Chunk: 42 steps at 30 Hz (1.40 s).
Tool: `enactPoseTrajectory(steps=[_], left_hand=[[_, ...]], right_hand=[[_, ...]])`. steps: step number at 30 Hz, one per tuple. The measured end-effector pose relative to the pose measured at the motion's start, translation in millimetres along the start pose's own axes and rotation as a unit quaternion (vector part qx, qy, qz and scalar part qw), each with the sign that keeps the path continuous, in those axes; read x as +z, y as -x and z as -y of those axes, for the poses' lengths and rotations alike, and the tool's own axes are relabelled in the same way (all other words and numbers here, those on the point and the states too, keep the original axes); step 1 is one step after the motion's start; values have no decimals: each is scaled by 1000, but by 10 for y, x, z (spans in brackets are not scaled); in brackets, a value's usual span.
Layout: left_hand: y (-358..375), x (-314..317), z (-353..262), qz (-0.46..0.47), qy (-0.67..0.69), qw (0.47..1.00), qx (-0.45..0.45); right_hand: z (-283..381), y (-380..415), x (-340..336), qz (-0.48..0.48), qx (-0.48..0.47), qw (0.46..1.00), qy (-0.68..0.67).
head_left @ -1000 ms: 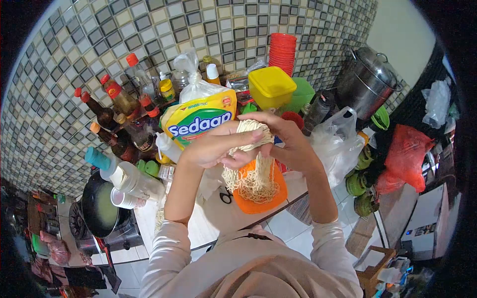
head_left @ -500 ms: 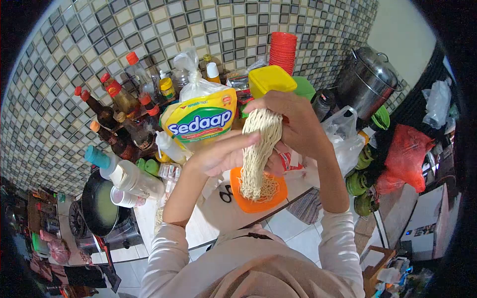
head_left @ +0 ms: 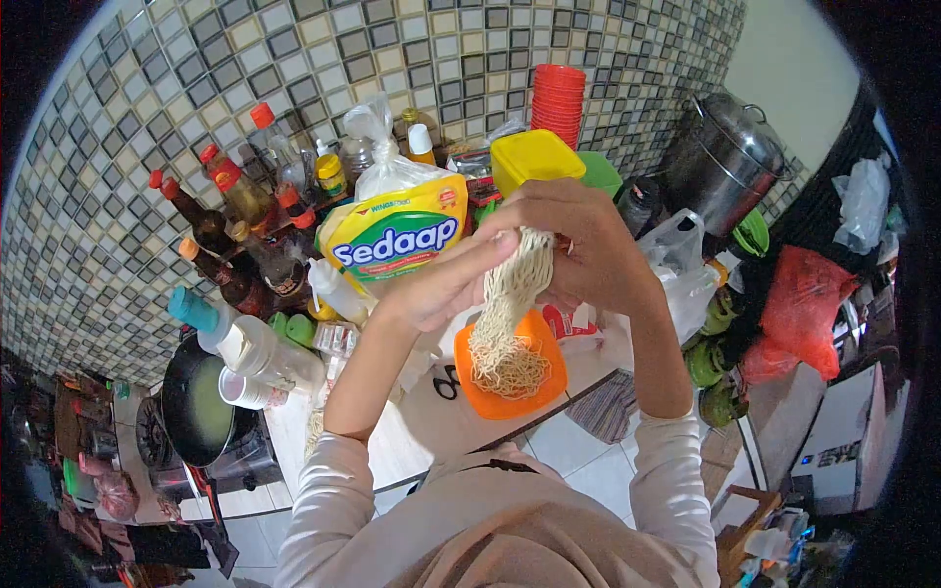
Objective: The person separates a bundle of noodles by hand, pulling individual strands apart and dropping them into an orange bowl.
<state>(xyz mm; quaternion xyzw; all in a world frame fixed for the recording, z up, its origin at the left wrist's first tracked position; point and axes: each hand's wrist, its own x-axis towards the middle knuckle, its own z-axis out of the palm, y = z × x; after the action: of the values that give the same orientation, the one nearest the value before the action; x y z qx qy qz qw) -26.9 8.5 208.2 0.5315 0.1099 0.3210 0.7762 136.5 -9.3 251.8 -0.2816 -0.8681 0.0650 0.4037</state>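
A block of dried noodles (head_left: 520, 279) hangs between my two hands above an orange bowl (head_left: 500, 407). My right hand (head_left: 578, 240) grips its top end from the right, with the fingers bent over it. From the left, my left hand (head_left: 446, 284) closes on the upper part, thumb against the strands. Loose noodles (head_left: 510, 370) lie in the bowl, under the block's lower end. Black-handled scissors (head_left: 446, 382) rest on the counter left of the bowl. A red and white packet (head_left: 571, 321) lies behind the bowl, partly hidden by my right hand.
A yellow Sedaap pack (head_left: 397, 235) stands behind my left hand, beside several sauce bottles (head_left: 230, 186). At the left, a wok (head_left: 201, 407) with pale liquid sits on the stove. A yellow tub (head_left: 537, 162), red cups (head_left: 559, 103) and a steel pot (head_left: 725, 162) stand at the back.
The noodle block has become shorter below my hands, and more noodles lie in the orange bowl. My left hand has moved up slightly toward the block's top.
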Motion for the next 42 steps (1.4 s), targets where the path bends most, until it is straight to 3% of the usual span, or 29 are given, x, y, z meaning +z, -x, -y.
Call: enactPoseTrajectory(steps=[4, 6, 12, 16, 18, 20, 23, 42], left_hand=[[39, 128, -57, -34, 8, 999, -24], [2, 61, -76, 104, 40, 991, -77], [-25, 78, 47, 57, 43, 994, -80], [-34, 70, 103, 38, 61, 996, -60], [-26, 102, 49, 71, 75, 992, -65], [-16, 70, 53, 78, 99, 991, -54], [0, 38, 31, 76, 132, 987, -51], [-13, 83, -19, 117, 331, 933, -83]], right_hand=[[-18, 25, 1, 14, 11, 1000, -26], [-27, 50, -17, 14, 24, 999, -16], [67, 91, -144, 30, 72, 995, 54], [65, 107, -207, 53, 58, 996, 51], [36, 140, -216, 54, 50, 996, 44], [5, 195, -194, 12, 6, 990, 138], [-50, 220, -213, -1, -29, 989, 145], [9, 308, -312, 27, 80, 996, 16]])
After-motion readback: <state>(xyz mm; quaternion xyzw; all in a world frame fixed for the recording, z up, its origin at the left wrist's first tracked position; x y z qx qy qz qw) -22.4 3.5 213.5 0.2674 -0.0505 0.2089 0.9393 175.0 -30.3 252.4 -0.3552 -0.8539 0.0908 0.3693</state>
